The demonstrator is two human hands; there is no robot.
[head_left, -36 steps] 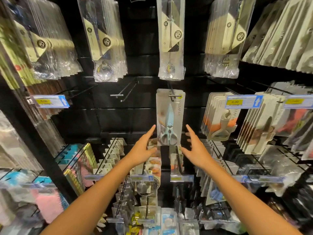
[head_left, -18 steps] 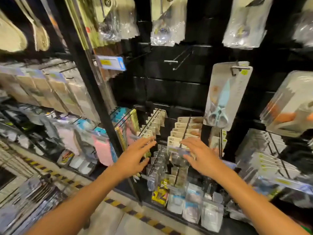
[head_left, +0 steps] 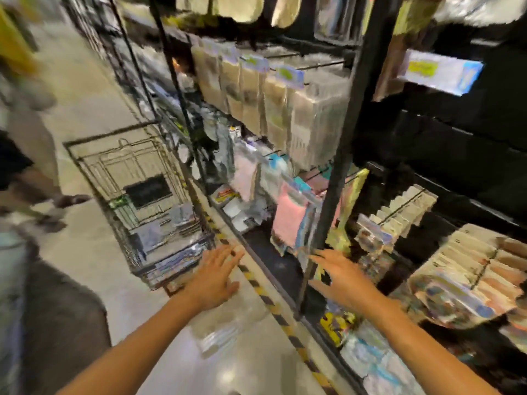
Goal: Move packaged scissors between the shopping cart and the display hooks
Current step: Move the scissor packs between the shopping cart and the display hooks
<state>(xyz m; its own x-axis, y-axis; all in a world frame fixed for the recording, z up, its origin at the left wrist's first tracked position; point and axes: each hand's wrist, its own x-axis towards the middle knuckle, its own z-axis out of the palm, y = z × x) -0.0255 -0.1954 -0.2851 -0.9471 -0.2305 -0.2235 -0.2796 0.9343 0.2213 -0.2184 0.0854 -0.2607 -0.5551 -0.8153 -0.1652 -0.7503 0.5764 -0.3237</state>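
Wire shopping cart [head_left: 137,195] stands far left, shiny flat packages [head_left: 174,243] heaped inside, likely the scissors, too blurred to be sure. Left hand [head_left: 214,277] and right hand [head_left: 342,277] reach flat-fingered, holding nothing. Probably light, stiff, slippery; pinch the card's top edge.

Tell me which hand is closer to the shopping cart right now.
The left hand: it hovers open just beside the shopping cart, while the right hand is over by the display rack.

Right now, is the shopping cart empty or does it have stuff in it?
Not empty. The shopping cart holds shiny packages piled in its basket; blur hides what they are. Both hands hold nothing.
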